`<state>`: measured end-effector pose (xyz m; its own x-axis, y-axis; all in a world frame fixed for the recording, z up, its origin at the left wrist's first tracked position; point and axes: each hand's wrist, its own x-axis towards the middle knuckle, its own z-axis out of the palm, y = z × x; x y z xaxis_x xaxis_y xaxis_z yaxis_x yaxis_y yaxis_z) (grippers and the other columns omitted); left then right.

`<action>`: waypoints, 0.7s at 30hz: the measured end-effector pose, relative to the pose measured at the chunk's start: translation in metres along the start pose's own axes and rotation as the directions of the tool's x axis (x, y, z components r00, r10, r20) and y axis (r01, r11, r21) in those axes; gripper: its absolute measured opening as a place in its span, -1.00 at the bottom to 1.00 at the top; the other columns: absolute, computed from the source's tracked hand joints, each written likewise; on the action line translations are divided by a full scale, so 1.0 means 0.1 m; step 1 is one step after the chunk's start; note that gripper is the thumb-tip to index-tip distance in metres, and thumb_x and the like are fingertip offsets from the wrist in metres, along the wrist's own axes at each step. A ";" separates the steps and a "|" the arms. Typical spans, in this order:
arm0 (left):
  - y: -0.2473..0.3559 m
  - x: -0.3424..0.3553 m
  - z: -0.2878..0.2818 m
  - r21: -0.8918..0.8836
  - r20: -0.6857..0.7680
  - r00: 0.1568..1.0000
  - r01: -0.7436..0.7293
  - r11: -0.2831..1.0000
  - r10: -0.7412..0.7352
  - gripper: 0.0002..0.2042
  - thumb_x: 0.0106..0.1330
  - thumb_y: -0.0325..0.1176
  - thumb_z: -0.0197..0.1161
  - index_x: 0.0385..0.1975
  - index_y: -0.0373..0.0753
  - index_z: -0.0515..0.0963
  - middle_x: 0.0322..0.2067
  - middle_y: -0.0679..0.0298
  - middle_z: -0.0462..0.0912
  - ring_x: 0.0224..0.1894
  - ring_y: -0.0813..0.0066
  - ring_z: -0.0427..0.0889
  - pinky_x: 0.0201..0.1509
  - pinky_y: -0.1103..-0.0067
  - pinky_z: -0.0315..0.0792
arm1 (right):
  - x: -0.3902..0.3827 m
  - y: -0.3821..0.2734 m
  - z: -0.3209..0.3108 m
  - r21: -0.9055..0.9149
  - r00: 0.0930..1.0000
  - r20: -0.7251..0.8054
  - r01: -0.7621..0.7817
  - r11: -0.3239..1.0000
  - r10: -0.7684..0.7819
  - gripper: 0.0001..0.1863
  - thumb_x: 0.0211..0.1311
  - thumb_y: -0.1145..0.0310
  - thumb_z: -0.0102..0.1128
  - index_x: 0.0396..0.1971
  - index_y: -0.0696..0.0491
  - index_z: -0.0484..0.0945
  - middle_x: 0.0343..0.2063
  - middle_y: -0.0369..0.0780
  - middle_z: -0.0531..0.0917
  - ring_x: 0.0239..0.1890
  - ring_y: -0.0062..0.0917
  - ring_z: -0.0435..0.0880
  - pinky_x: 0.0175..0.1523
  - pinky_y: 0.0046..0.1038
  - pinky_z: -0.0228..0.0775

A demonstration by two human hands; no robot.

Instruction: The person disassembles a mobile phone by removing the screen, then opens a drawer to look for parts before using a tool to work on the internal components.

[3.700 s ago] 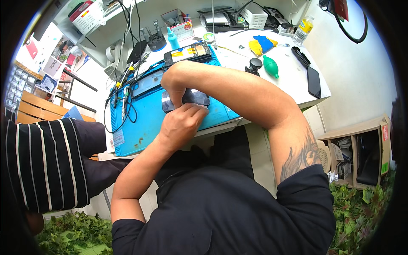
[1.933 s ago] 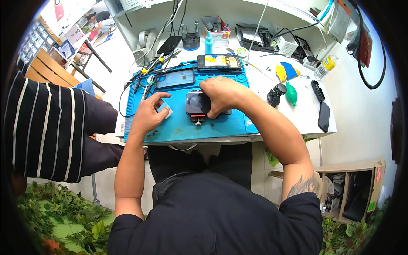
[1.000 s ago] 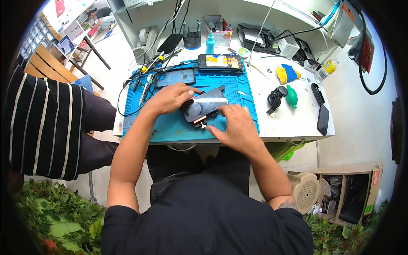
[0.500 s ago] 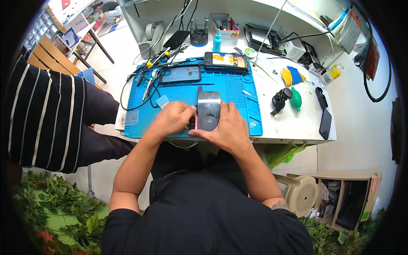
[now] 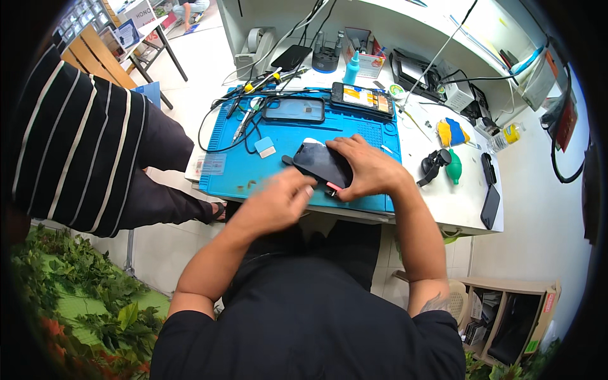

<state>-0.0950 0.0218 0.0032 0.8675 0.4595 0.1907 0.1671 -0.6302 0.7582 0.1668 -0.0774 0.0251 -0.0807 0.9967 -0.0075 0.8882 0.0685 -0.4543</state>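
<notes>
A dark phone (image 5: 322, 162) lies tilted above the blue work mat (image 5: 221, 180), its glossy face up. My right hand (image 5: 373, 168) is closed around its right side, thumb at the lower edge and fingers over the top. A pink-red strip (image 5: 334, 186) with a small black part sticks out beside that thumb; I cannot tell what it is. My left hand (image 5: 278, 195), partly smeared by motion, is just off the phone's lower left side with its fingers curled together. Whatever it may hold is hidden. A small blue-and-white block (image 5: 265, 147) sits on the mat nearby.
Behind the phone lie a phone case (image 5: 294, 109) and a lit phone (image 5: 362, 99). Tangled cables (image 5: 221, 120) cross the mat's left side. A blue bottle (image 5: 351, 68) stands farther back; a green air blower (image 5: 453, 167) is at right. Another person (image 5: 82, 145) stands at left.
The phone has turned from upright to slanting, with my right hand shifting over its upper right side. My left hand has come away from its edge toward me. The whole view has shifted.
</notes>
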 end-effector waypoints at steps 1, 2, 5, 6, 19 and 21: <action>-0.12 0.05 -0.13 0.070 -0.076 0.994 0.088 0.994 -0.083 -0.73 0.53 -0.33 0.31 0.05 -0.34 0.77 -0.09 0.04 0.79 0.04 0.05 0.77 0.18 0.34 0.62 | 0.06 -0.01 -0.12 0.019 0.998 0.067 0.014 1.000 -0.015 0.13 -0.27 0.11 0.67 0.43 0.25 0.47 0.35 -0.01 0.59 0.32 -0.06 0.53 0.51 -0.22 0.44; -0.28 0.15 -0.31 0.144 -0.167 0.983 0.098 0.985 -0.073 -0.72 0.50 -0.29 0.36 0.06 -0.32 0.77 -0.08 0.05 0.79 0.03 0.05 0.77 0.18 0.33 0.62 | 0.10 0.03 -0.17 0.015 0.996 0.078 0.050 0.999 -0.051 0.11 -0.24 0.12 0.66 0.45 0.22 0.46 0.38 -0.01 0.57 0.36 -0.07 0.52 0.52 -0.21 0.44; -0.65 0.34 -0.61 0.474 -0.261 0.965 0.126 0.871 0.002 -0.65 0.42 -0.20 0.48 0.08 -0.29 0.76 -0.05 0.06 0.78 0.00 0.07 0.79 0.17 0.31 0.63 | 0.06 0.15 -0.20 -0.019 0.995 0.010 0.102 0.995 -0.102 0.01 -0.15 0.17 0.72 0.41 0.13 0.53 0.34 -0.05 0.60 0.42 -0.12 0.49 0.49 -0.19 0.48; -0.69 0.38 -0.66 0.594 -0.267 0.963 0.139 0.793 0.032 -0.62 0.39 -0.18 0.52 0.08 -0.28 0.76 -0.04 0.07 0.78 -0.02 0.09 0.79 0.16 0.31 0.64 | 0.04 0.09 -0.28 -0.048 0.999 0.050 0.021 0.999 -0.019 -0.02 -0.15 0.15 0.74 0.37 0.13 0.57 0.30 -0.06 0.62 0.40 -0.13 0.51 0.47 -0.19 0.49; -0.62 0.60 -0.80 0.183 -0.059 0.932 0.361 0.914 -0.357 -0.65 0.27 -0.33 0.57 0.00 -0.33 0.74 -0.26 0.13 0.82 -0.25 0.30 0.84 -0.09 0.42 0.69 | -0.11 0.02 -0.40 -0.128 0.976 0.056 -0.204 0.971 0.212 -0.32 -0.12 0.13 0.75 -0.03 0.25 0.75 -0.05 0.06 0.78 0.10 -0.02 0.76 0.27 -0.14 0.61; -0.66 0.59 -0.80 0.022 -0.061 0.892 0.449 0.893 -0.447 -0.67 0.28 -0.37 0.53 0.00 -0.36 0.75 -0.26 0.15 0.81 -0.30 0.39 0.84 -0.18 0.46 0.70 | -0.07 0.01 -0.41 -0.111 0.972 0.077 -0.213 0.971 0.222 -0.35 -0.12 0.13 0.74 -0.07 0.26 0.75 -0.07 0.08 0.80 0.07 -0.01 0.78 0.25 -0.13 0.62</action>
<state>-0.0922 0.1404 0.0138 0.6709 0.7300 -0.1306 0.5491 -0.3707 0.7490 0.1870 -0.0823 0.0617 0.0840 0.9808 -0.1763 0.9295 -0.1409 -0.3408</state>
